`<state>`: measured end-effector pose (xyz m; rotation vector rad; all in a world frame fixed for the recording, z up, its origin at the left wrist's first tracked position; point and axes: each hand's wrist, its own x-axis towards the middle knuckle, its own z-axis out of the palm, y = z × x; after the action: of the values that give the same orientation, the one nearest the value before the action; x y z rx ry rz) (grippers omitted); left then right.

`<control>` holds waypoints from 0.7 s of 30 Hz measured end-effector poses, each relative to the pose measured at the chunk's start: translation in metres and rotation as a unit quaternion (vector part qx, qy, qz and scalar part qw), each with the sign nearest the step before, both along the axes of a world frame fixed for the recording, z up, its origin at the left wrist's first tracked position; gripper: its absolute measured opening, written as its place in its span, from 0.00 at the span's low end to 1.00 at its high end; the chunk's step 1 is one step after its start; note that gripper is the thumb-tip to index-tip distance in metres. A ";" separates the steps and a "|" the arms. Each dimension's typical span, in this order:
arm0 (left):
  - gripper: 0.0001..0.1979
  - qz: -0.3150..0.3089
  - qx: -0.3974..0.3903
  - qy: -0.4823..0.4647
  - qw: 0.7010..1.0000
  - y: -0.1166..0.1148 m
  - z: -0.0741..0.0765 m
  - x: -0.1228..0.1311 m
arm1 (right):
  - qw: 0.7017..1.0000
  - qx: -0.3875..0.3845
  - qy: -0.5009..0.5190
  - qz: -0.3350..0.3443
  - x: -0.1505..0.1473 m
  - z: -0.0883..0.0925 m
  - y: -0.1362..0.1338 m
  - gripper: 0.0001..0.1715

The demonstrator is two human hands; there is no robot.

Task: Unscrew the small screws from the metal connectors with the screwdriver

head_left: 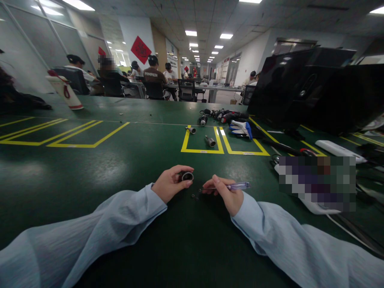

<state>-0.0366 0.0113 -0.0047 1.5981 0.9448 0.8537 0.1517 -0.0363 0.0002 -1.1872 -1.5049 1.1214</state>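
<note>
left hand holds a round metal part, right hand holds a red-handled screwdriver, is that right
Not the colour: in the head view the screwdriver has a see-through purplish handle, not red. The left hand does hold the round metal part, and the right hand the screwdriver.

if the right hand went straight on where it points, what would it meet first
Probably the nearest small dark piece, just ahead of the right hand; depth is hard to judge.

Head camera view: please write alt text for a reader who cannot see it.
A person's left hand holds a hollow metal part and the right hand a slim, purplish-handled tool above a green table. Tiny dark pieces lie between them; people sit in the background.
</note>
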 end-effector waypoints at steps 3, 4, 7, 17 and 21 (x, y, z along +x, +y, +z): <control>0.19 0.002 0.001 -0.001 1.000 0.000 0.000 0.000 | 0.999 -0.029 0.027 -0.025 -0.002 -0.001 0.002 0.37; 0.19 0.004 0.001 -0.001 1.000 0.000 0.000 0.001 | 0.998 -0.035 0.032 -0.030 -0.003 -0.001 0.002 0.37; 0.19 0.010 -0.002 -0.001 1.000 0.001 0.001 0.002 | 0.998 -0.045 0.036 -0.037 -0.003 -0.002 0.003 0.37; 0.20 0.009 -0.010 0.000 1.000 0.000 0.001 0.002 | 0.997 0.005 0.026 -0.077 0.002 -0.015 0.021 0.30; 0.20 0.011 -0.012 0.016 1.000 -0.001 0.004 0.002 | 0.996 -0.011 0.018 -0.087 0.003 -0.013 0.030 0.29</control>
<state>-0.0343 0.0100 -0.0006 1.5878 0.9930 0.8301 0.1548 -0.0061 -0.0131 -1.2806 -1.3382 1.0374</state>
